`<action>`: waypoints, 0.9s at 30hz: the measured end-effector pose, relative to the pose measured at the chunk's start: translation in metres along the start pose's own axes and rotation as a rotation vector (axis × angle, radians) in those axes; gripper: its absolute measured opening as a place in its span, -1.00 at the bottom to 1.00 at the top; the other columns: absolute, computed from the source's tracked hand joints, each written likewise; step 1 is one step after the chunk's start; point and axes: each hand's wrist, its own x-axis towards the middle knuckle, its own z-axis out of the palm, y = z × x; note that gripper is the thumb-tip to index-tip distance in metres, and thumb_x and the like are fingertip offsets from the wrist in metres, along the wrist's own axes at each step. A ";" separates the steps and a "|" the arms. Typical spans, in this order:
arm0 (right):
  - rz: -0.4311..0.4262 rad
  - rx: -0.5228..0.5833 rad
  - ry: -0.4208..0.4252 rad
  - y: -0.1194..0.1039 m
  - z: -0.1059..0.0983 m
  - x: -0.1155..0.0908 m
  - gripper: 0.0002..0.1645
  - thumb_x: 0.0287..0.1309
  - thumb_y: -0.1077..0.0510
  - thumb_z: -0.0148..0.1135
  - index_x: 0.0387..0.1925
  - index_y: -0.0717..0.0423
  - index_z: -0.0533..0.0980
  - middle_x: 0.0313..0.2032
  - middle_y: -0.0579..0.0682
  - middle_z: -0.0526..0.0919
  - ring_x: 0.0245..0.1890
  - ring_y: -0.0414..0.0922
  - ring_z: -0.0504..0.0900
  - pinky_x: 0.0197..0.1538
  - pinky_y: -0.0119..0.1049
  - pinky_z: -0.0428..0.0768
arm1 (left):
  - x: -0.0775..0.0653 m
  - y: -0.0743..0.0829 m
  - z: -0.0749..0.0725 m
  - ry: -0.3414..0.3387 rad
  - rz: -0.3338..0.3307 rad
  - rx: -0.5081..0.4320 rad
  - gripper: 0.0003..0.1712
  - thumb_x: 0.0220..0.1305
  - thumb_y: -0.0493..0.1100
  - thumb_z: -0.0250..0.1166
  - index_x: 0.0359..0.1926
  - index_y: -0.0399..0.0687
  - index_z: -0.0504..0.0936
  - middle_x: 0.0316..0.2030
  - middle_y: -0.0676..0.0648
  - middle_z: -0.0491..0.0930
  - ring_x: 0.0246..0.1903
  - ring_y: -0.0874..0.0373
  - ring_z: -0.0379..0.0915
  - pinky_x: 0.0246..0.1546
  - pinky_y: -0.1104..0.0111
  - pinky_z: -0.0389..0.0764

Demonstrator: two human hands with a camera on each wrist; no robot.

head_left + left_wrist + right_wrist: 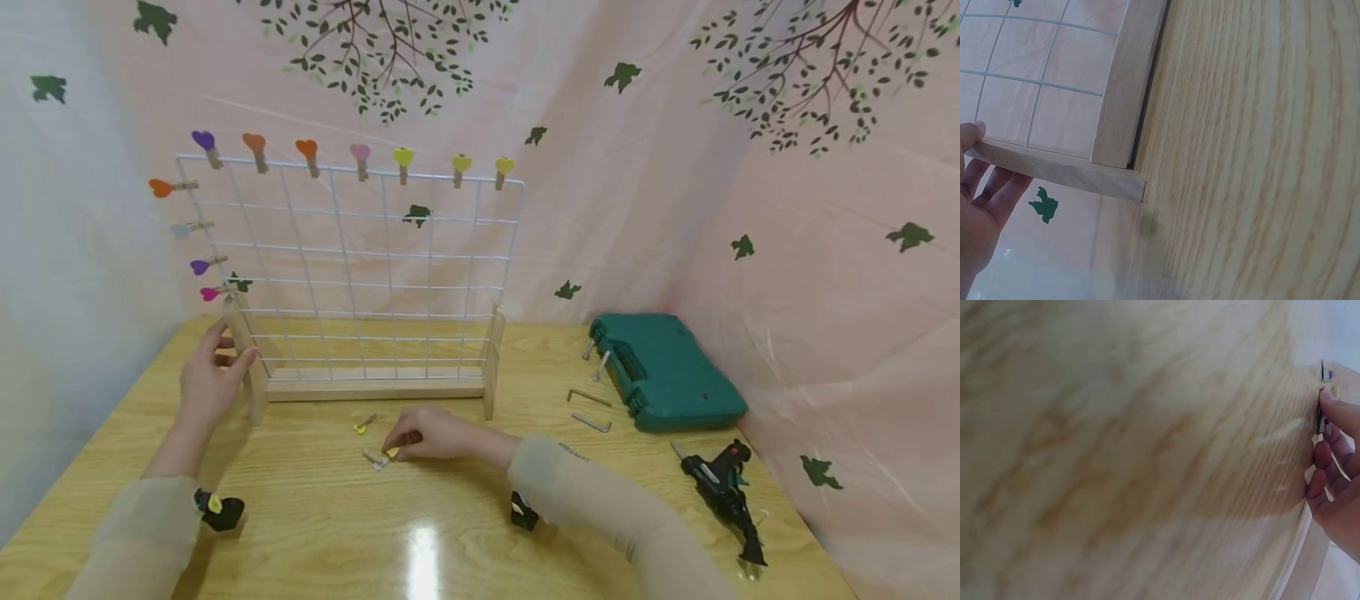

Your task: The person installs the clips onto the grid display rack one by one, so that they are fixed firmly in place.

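Note:
A white wire grid (382, 250) stands upright in a wooden base (375, 389), with heart-topped clothespins along its top and left edges. My left hand (212, 375) grips the base's left wooden upright (1054, 165), thumb on one side and fingers on the other. On the table in front, my right hand (435, 433) pinches a small clothespin with a yellow heart (392, 452) between thumb and finger. Just beside it lies a clothespin with a whitish heart (380, 462). Another yellow-heart clothespin (362, 427) lies a little farther back. In the right wrist view, the fingers partly hide the pinched clothespin.
A green plastic case (675, 371) lies at the back right, with two bolts (601, 367) by its left side. Two hex keys (591, 422) rest left of it. A black glue gun (723, 492) lies near the right edge. Leaf-printed cloth hangs behind.

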 end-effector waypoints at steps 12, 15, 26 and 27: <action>0.085 0.099 0.002 -0.001 -0.010 -0.009 -0.76 -0.07 0.12 0.33 -0.30 0.00 0.48 -0.42 -0.21 0.56 -0.45 -0.43 0.45 -0.38 -0.63 0.45 | 0.000 0.004 -0.001 -0.012 -0.014 0.009 -0.39 0.22 -0.06 0.12 0.27 0.02 0.17 -0.15 -0.28 0.42 -0.49 0.50 0.23 -0.59 0.67 0.38; 0.071 0.105 0.006 -0.005 -0.017 -0.015 -0.70 -0.07 0.15 0.33 -0.24 0.02 0.46 -0.40 -0.13 0.58 -0.44 -0.42 0.48 -0.37 -0.63 0.46 | 0.000 0.004 -0.001 -0.014 -0.013 0.006 -0.39 0.22 -0.06 0.12 0.27 0.02 0.18 -0.15 -0.28 0.42 -0.49 0.49 0.24 -0.58 0.67 0.38; 0.232 0.419 0.075 -0.021 -0.062 -0.045 -0.77 -0.19 0.18 0.37 -0.40 0.16 0.56 -0.56 -0.04 0.64 -0.60 -0.19 0.62 -0.47 -0.28 0.60 | 0.000 0.002 -0.001 -0.001 0.011 0.008 -0.39 0.21 -0.08 0.14 0.27 0.03 0.18 -0.17 -0.29 0.44 -0.50 0.54 0.23 -0.58 0.67 0.37; 0.249 0.448 0.087 -0.022 -0.067 -0.048 -0.78 -0.20 0.17 0.38 -0.41 0.14 0.56 -0.57 0.01 0.63 -0.61 -0.13 0.62 -0.48 -0.22 0.60 | 0.000 0.001 -0.001 -0.001 0.012 0.007 -0.38 0.21 -0.08 0.14 0.27 0.03 0.18 -0.17 -0.29 0.44 -0.50 0.54 0.23 -0.58 0.66 0.37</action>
